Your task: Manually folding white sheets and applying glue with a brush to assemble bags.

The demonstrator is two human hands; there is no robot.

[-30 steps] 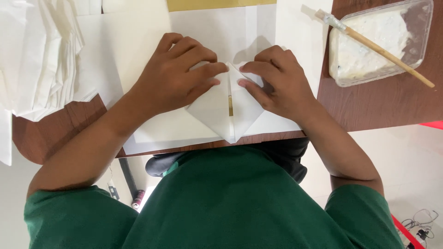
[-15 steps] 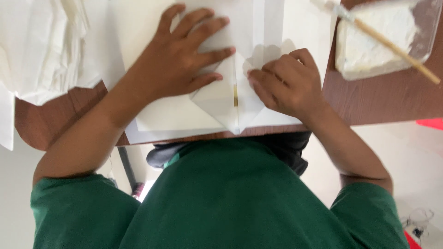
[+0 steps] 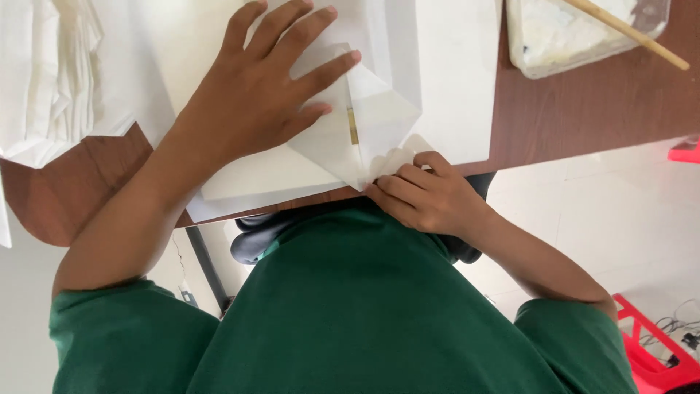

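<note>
A white paper piece [image 3: 383, 120] folded into flaps lies on a larger white sheet [image 3: 452, 87] at the near edge of a brown wooden table [image 3: 576, 109]. My left hand [image 3: 266, 95] rests flat on the paper's left flap, fingers spread. My right hand [image 3: 426, 193] is at the table's near edge, its fingertips pinching the paper's lower corner. A thin yellowish strip [image 3: 353, 125] shows between the two flaps.
A stack of white folded papers [image 3: 51, 80] lies at the far left. At the top right stands a clear plastic tub [image 3: 583, 36] of white paste with a wooden stick [image 3: 634, 36] across it. A red object [image 3: 656, 350] stands on the pale floor.
My right hand slid off the right flap down to the paper's lower corner at the table edge. My left hand spread flatter over the left flap. The view shifted closer.
</note>
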